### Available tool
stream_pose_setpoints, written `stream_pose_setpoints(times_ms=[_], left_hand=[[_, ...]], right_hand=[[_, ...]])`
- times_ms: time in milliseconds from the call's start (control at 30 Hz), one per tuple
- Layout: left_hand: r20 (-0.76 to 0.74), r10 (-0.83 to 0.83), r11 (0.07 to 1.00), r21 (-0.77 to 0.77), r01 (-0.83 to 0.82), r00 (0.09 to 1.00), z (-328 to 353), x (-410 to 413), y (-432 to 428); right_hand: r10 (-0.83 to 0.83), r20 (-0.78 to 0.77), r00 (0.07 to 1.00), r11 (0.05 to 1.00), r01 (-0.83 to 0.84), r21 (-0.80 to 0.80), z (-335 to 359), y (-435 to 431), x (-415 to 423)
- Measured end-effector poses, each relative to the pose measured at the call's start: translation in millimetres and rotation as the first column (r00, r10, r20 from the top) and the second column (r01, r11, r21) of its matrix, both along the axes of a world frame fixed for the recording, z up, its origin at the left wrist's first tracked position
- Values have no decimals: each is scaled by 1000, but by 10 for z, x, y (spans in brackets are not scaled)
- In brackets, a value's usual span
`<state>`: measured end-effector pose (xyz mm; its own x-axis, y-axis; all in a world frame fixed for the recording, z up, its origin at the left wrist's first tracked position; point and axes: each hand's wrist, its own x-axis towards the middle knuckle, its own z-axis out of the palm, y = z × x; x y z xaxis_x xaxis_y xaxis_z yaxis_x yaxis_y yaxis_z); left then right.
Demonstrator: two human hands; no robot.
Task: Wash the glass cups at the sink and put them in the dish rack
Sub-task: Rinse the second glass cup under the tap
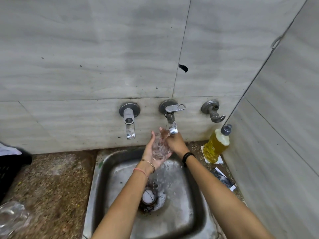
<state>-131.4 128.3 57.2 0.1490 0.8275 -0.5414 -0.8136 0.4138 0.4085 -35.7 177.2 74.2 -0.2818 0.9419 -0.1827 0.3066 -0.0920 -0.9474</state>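
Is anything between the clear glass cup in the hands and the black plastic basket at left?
Nothing visible does. The left hand holds the clear glass cup over the steel sink; only bare speckled counter lies toward the black plastic basket; other clear glassware lies nearer the camera.

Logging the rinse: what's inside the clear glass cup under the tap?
Splashing water in the clear glass cup; fingers of the right hand at its rim; splashing hides how deep they reach.

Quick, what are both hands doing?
Left hand: holding the glass cup.
Right hand: fingers at the cup's rim, grip unclear.
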Motion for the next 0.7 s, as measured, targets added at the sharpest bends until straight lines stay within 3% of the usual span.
stream_pose_setpoints(times_ms=[167, 433, 533, 700], left_hand=[[168, 104, 993, -80, -92, 980, 2, -69, 21], [-8, -106, 955, -279, 100, 994, 5, 9, 109], [-91, -147, 964, -238, 122, 985, -34, 28, 61], [-83, -146, 971, -202, 127, 986, -11, 1, -146]], right_hand=[[112, -155, 981, 970, -142, -197, -65, 24, 212], [-297, -234, 926, 819, 122, -560, -326, -111, 244], [-404, -254, 879, 772, 179, -610, -339, -164, 253], [-332, -276, 902, 828, 139, -543, -372, -256, 364]])
